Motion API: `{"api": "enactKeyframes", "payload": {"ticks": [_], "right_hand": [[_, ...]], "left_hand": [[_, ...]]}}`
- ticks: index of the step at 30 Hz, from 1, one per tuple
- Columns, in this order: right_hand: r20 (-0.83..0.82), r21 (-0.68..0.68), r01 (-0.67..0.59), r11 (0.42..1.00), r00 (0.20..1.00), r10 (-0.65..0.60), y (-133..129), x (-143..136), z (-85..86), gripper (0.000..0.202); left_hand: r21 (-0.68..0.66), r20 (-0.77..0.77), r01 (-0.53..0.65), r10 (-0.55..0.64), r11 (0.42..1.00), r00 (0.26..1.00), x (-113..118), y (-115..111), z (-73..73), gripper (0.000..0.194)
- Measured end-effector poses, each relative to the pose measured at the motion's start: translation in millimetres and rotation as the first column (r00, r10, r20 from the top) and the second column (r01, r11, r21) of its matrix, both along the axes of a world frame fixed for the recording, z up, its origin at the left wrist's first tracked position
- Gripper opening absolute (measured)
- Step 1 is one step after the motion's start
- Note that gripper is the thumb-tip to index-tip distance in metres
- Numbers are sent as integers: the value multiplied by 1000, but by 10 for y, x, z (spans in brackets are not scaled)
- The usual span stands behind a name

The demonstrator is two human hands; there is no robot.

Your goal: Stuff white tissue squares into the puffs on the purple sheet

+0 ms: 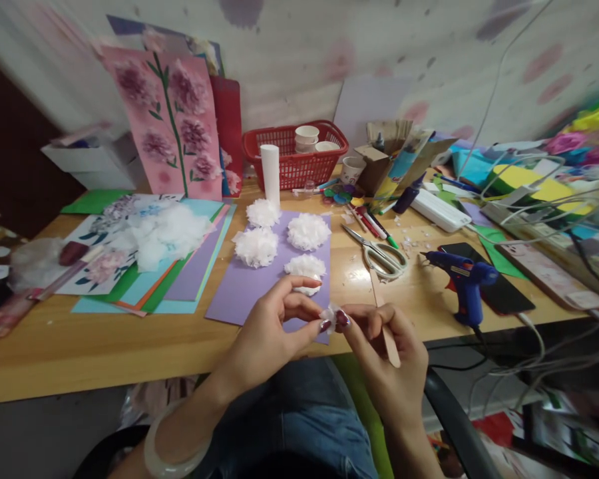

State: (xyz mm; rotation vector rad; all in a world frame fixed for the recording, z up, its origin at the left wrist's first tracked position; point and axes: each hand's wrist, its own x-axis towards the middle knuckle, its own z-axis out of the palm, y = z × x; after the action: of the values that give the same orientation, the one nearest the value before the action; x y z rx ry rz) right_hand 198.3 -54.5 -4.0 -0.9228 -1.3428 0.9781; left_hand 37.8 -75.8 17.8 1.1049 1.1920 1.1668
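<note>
Between the fingertips of both hands is a small white crumpled piece [332, 319]. My left hand [274, 326] pinches it from the left, near the front edge of a purple sheet [234, 293]. My right hand [392, 352] pinches its other side and also holds a flat wooden stick [390, 342] against the palm. Several fluffy white paper flowers lie on the purple sheet, one [308, 231] at its back right and another [256, 247] at the left. The nearest flower [305, 269] sits just behind my left fingers, which partly cover it.
Scissors [382, 258] and a blue glue gun [464, 276] lie right of the sheet, with phones and cables beyond. Coloured papers [194, 279] bearing white fluff [164, 229] are at the left. A white roll [271, 174] stands before a red basket [294, 163].
</note>
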Motion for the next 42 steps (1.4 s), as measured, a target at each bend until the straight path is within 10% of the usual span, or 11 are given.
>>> {"api": "enactKeyframes", "payload": {"ticks": [15,42], "right_hand": [[-65,-107,56,993,996,-63,5,-139,-22,38],[182,244,-63,968,983,18,-68,9,-263,23]], "left_hand": [[-71,65,-23,28,997,998,-229,-97,-124,31],[-137,329,37,10,990,944,85,-14,-69,26]]}}
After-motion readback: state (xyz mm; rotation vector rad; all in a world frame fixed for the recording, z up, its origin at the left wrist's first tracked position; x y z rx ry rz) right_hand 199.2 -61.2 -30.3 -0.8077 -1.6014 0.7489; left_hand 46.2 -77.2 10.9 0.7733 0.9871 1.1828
